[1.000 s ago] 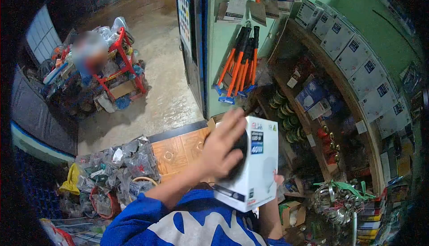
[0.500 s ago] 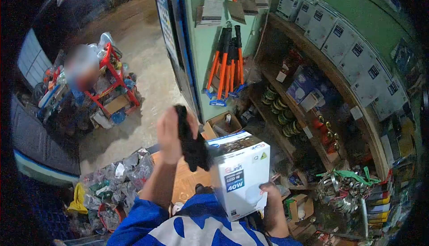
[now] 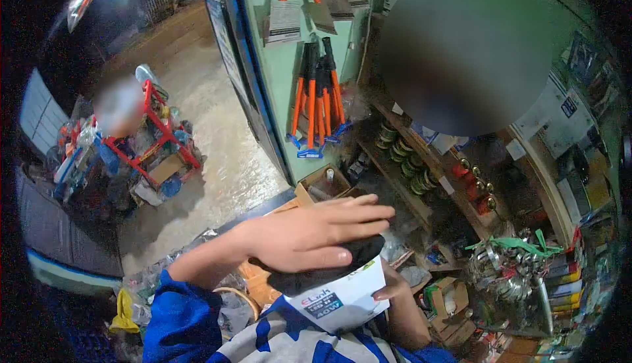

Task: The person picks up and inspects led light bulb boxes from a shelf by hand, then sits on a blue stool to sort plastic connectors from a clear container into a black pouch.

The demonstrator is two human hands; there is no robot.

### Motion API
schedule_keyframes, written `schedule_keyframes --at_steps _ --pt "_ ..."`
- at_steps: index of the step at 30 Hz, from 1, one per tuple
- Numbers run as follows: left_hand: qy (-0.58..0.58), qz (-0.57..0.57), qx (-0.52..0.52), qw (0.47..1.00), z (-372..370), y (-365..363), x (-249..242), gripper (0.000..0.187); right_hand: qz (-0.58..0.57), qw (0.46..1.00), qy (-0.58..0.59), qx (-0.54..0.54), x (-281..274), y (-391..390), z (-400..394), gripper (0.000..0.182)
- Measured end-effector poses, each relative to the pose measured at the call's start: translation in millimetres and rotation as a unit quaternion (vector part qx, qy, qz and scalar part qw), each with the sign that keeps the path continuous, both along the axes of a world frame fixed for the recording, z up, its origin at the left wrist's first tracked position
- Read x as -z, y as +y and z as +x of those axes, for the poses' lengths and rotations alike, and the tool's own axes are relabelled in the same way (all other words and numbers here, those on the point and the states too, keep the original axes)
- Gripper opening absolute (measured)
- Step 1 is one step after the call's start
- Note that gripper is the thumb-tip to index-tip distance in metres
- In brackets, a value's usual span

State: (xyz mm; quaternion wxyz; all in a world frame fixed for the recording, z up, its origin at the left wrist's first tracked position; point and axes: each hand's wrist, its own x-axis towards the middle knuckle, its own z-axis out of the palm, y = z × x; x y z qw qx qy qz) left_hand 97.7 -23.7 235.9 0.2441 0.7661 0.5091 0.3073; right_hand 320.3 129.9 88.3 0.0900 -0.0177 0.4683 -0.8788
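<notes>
A white cardboard box [image 3: 336, 304] printed "ELink" and "40W" is tilted in front of my chest. My right hand [image 3: 395, 290] grips its right side, with the thumb on the front face. Across the top of the box lies a black cloth [image 3: 309, 280]. My left hand [image 3: 309, 234] holds this cloth against the box, its fingers stretched out over it and pointing right. The cloth and the left hand hide most of the top face.
Orange-handled tools [image 3: 319, 99] hang on the green wall ahead. Shelves [image 3: 421, 155] with goods run along the right, near a bundle of metal parts [image 3: 510, 267]. A red rack [image 3: 155, 132] stands outside at left, with a blurred person beside it. Another blurred shape covers the upper right.
My left hand has brought the black cloth from beside the box onto its top, turning from upright to flat. The box has tipped and sits lower. The view has shifted slightly.
</notes>
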Motion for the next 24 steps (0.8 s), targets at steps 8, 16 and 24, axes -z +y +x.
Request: schedule_keyframes --at_steps 8,16,24 --pt "-0.213 -0.122 -0.308 0.919 -38.1 -19.7 98.6 0.048 0.125 0.986 0.086 0.066 -10.7 6.6 4.5 0.126" --pt "-0.585 -0.068 -0.421 0.69 -21.0 -7.3 189.4 0.05 0.261 0.81 0.128 0.509 -53.0 90.1 57.6 0.128" --pt "-0.531 -0.138 -0.464 0.696 20.9 -7.0 204.1 0.052 0.594 0.19 0.073 0.779 -173.4 227.3 37.7 0.104"
